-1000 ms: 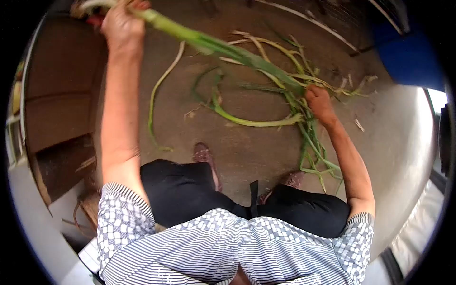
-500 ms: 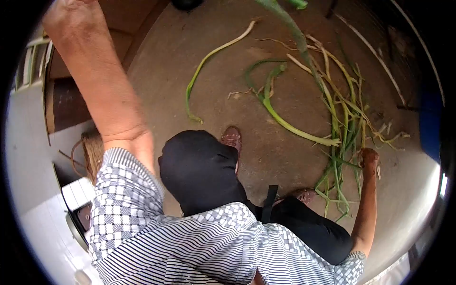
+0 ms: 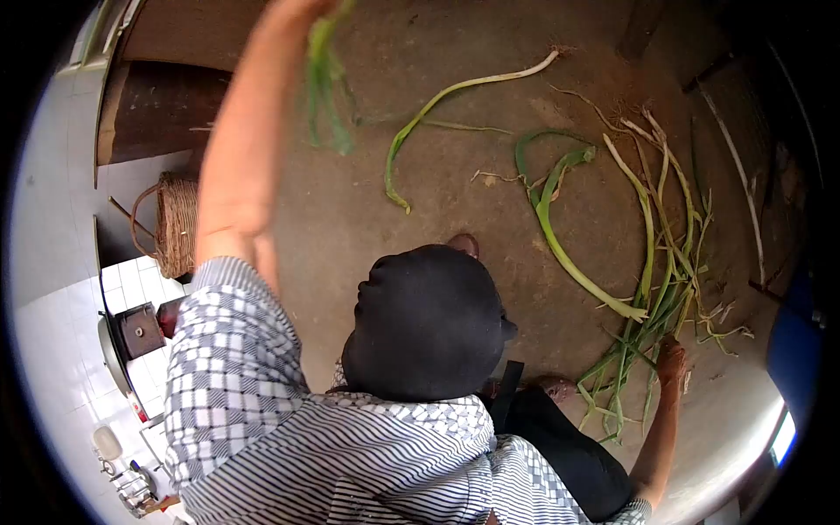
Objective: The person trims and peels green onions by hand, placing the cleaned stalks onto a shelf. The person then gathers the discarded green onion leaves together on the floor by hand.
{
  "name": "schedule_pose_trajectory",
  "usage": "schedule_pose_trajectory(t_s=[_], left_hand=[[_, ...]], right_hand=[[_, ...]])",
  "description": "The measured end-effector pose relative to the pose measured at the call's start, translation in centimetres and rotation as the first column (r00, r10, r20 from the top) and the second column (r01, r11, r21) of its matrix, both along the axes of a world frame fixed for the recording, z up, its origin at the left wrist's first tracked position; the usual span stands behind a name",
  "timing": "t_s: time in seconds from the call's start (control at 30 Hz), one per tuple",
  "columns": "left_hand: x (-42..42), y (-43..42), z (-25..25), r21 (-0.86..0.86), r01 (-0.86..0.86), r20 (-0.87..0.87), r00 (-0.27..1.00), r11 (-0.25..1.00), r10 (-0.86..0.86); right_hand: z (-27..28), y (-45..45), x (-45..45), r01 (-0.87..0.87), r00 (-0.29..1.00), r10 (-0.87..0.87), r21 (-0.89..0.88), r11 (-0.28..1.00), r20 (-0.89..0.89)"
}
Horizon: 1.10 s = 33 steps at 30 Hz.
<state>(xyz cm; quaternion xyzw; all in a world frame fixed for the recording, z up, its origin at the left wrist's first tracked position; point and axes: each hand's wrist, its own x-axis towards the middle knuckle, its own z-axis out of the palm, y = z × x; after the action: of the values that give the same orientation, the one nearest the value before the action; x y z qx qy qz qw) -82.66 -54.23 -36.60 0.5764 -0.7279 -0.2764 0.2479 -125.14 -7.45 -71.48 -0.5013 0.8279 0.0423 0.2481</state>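
A basket (image 3: 178,223) sits by the left edge of the floor (image 3: 324,254). The left hand (image 3: 311,5) is cut off at the view's top, blurred green leaves (image 3: 322,44) hanging beside it; its grip cannot be told. On the floor lie a lone stalk (image 3: 477,83), a curved stalk (image 3: 555,236), and, toward the right edge, a heap of stalks (image 3: 672,293). The right hand (image 3: 671,360) is at the heap's near end, its grip unclear.

dim floor (image 3: 324,227), glare at right
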Motion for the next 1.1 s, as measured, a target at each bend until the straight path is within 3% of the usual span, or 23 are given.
schedule_pose_trajectory(t_s=[0.03, 0.07, 0.1, 0.13, 0.17, 0.23, 0.33, 0.4, 0.47, 0.57, 0.67, 0.77, 0.87, 0.97, 1.07, 1.1], left_hand=[[2.2, -2.9, -4.4, -0.028, 0.152, 0.131, 0.98, 0.988, -0.147], [6.9, -7.7, -12.0, 0.004, 0.277, 0.088, 0.957, 0.961, -0.277], [6.4, -6.1, -14.8, -0.035, 0.164, 0.132, 0.979, 0.986, -0.158], [6.0, -4.9, -16.4, 0.044, 0.134, 0.259, 0.955, 0.99, -0.141], [6.4, -4.2, -18.5, 0.127, 0.096, 0.277, 0.952, 0.987, -0.129], [8.6, -3.6, -23.6, 0.079, 0.119, 0.185, 0.974, 0.99, -0.132], [12.4, -2.9, -28.0, -0.011, 0.051, 0.24, 0.97, 0.999, -0.047], [16.2, -2.4, -30.7, -0.097, 0.042, 0.335, 0.942, 0.994, -0.007], [19.2, -1.2, -31.9, -0.184, 0.039, 0.432, 0.901, 0.982, 0.045], [19.3, 2.7, -30.4, 0.036, -0.302, 0.547, 0.804, 0.953, 0.234], [19.4, 5.9, -32.7, 0.107, -0.291, 0.342, 0.909, 0.951, 0.24], [16.2, 8.9, -31.4, 0.041, -0.239, 0.138, 0.963, 0.97, 0.231], [13.8, 11.2, -31.5, -0.038, -0.138, 0.177, 0.974, 0.99, 0.143], [14.3, 11.6, -31.3, -0.023, -0.091, 0.244, 0.965, 0.996, 0.094], [16.8, 10.0, -31.0, -0.169, -0.167, 0.403, 0.888, 0.971, 0.222], [17.7, 9.5, -31.4, -0.192, -0.098, 0.551, 0.812, 0.976, 0.19]], right_hand=[[0.0, 0.2, 0.2, -0.016, 0.999, 0.016, -0.008, 1.0, -0.044], [0.1, 0.0, 0.3, -0.004, 1.0, 0.004, 0.027, 1.0, -0.015], [0.0, 0.0, 0.2, 0.008, 1.0, -0.009, 0.06, 0.998, 0.017], [0.0, 0.0, 0.2, 0.02, 0.998, -0.025, 0.096, 0.995, 0.049], [0.2, 0.0, 0.2, 0.006, 0.999, -0.009, 0.049, 0.999, 0.053], [1.6, -0.8, 1.4, -0.023, 0.998, 0.026, -0.043, 0.999, 0.061], [4.9, -3.2, 3.7, -0.093, 0.996, 0.092, -0.166, 0.982, -0.01], [5.3, -4.0, 4.2, -0.116, 0.992, 0.109, -0.12, 0.986, -0.059], [5.2, -5.4, 5.0, -0.08, 0.997, 0.078, -0.076, 0.994, -0.027], [5.9, -6.9, 6.4, 0.018, 0.997, -0.023, 0.075, 0.997, 0.069], [3.2, -5.8, 5.1, -0.226, 0.974, 0.226, -0.086, 0.97, -0.014], [5.5, -7.9, 6.3, -0.311, 0.949, 0.309, -0.019, 0.95, -0.068], [7.9, -10.0, 7.6, -0.259, 0.965, 0.259, 0.0, 0.966, -0.048], [7.4, -9.8, 6.7, -0.337, 0.94, 0.335, -0.015, 0.941, -0.064], [7.4, -10.1, 6.9, -0.34, 0.938, 0.338, -0.016, 0.94, -0.077], [7.8, -10.3, 7.2, -0.355, 0.933, 0.352, -0.034, 0.934, -0.07]])
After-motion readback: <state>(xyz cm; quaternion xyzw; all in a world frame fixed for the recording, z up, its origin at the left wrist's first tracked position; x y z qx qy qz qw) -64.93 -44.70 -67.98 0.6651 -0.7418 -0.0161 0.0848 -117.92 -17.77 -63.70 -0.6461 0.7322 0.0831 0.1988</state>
